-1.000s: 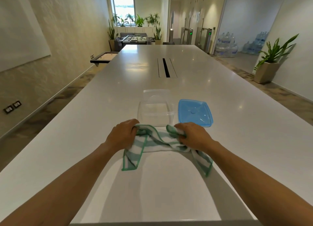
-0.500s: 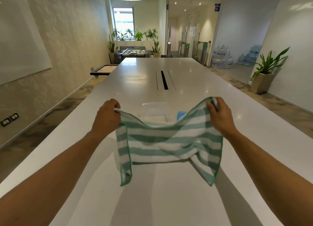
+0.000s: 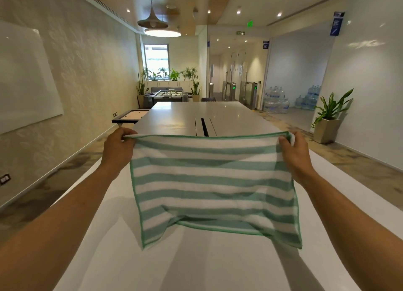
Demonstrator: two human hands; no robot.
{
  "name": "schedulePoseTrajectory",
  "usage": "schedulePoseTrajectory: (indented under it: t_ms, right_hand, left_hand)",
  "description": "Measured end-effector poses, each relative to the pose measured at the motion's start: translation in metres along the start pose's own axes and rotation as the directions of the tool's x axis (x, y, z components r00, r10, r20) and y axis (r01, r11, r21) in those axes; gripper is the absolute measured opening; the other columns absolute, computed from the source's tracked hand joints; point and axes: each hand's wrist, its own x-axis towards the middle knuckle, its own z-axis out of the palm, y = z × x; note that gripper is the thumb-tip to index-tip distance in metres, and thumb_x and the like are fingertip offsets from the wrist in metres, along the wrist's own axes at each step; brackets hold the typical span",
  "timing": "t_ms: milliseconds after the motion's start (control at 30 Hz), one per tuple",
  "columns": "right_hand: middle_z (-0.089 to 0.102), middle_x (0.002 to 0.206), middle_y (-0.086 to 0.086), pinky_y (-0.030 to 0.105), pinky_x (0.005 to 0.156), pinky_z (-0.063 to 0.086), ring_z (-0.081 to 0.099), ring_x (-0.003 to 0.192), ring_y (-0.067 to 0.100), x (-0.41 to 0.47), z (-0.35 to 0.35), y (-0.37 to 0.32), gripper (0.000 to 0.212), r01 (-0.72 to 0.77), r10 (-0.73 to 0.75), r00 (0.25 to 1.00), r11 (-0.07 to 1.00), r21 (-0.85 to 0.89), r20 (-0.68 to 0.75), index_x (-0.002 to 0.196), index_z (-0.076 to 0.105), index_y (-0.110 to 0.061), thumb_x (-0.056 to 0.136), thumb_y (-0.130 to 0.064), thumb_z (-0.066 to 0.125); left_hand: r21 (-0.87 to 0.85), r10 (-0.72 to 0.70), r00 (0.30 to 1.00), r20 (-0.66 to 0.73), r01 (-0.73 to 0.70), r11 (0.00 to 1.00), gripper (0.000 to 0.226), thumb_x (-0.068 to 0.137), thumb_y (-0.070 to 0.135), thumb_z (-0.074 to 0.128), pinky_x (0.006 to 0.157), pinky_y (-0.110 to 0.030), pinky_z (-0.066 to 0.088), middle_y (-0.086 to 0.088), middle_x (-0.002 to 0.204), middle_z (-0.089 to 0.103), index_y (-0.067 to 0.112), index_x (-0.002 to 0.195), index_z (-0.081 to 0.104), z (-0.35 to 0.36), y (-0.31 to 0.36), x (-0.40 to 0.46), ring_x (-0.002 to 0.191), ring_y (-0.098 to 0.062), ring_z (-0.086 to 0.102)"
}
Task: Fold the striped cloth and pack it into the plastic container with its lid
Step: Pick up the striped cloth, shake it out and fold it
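Note:
The striped cloth point(image 3: 209, 181), green and white with a green hem, hangs spread out in the air above the long white table point(image 3: 196, 264). My left hand point(image 3: 117, 149) pinches its upper left corner. My right hand point(image 3: 294, 153) pinches its upper right corner. The top edge is pulled almost straight between them. The lower edge hangs free, with its middle curled up. The plastic container and its blue lid are hidden behind the cloth.
A cable slot point(image 3: 204, 127) runs along the table's middle farther off. The table's left edge borders a floor strip and wall. A potted plant point(image 3: 329, 120) stands at the right, with water bottles point(image 3: 275, 101) behind.
Both hands lifted the bunched cloth off the table, moved apart and rose. The cloth now hangs flat and taut, covering the container and lid. The view has tilted up.

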Motion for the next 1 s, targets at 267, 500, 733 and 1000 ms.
schedulePoseTrajectory:
  t_ms: [267,500,733,1000]
  right_hand:
    - [0.059,0.104,0.0,0.038,0.073,0.056,0.061,0.091,0.021,0.007,-0.008,-0.009,0.046,-0.086,0.069,0.967,0.995,0.058,0.245,0.109,0.053,-0.032,0.078,-0.006,0.075]
    - [0.068,0.094,-0.006,0.027,0.071,0.051,0.063,0.084,0.012,0.008,-0.001,-0.006,0.005,0.041,-0.06,0.979,0.995,0.096,0.196,0.096,0.064,-0.03,0.092,-0.027,0.065]
    - [0.06,0.101,0.002,0.034,0.076,0.048,0.058,0.091,0.015,0.011,0.007,-0.007,0.027,-0.072,0.061,0.986,0.995,0.062,0.157,0.113,0.048,-0.015,0.1,-0.039,0.045]
    - [0.068,0.071,0.002,0.027,0.058,0.048,0.063,0.067,0.017,-0.002,0.036,-0.039,0.018,-0.133,0.112,0.973,0.987,0.093,0.203,0.072,0.068,-0.017,0.083,-0.03,0.075]
  left_hand:
    - [-0.15,-0.013,1.0,-0.023,0.01,0.989,0.024,0.095,0.04,0.053,0.062,-0.027,0.044,0.006,0.075,0.063,0.03,0.075,0.063,-0.002,-0.003,-0.004,0.067,-0.01,0.054]
    - [-0.092,-0.024,0.995,-0.096,0.016,0.996,0.036,0.091,0.048,0.052,0.065,-0.034,0.043,-0.006,0.077,0.06,0.015,0.082,0.064,0.003,-0.004,0.0,0.071,-0.02,0.051]
    - [-0.071,-0.036,0.989,-0.146,0.026,0.997,0.035,0.091,0.047,0.054,0.059,-0.031,0.039,-0.002,0.07,0.057,0.016,0.075,0.062,0.006,0.0,-0.001,0.065,-0.018,0.047]
    - [-0.115,0.011,0.999,-0.044,-0.016,0.993,0.018,0.083,0.041,0.071,0.06,-0.028,0.048,-0.003,0.082,0.07,0.026,0.077,0.063,0.023,0.027,-0.024,0.072,-0.015,0.065]
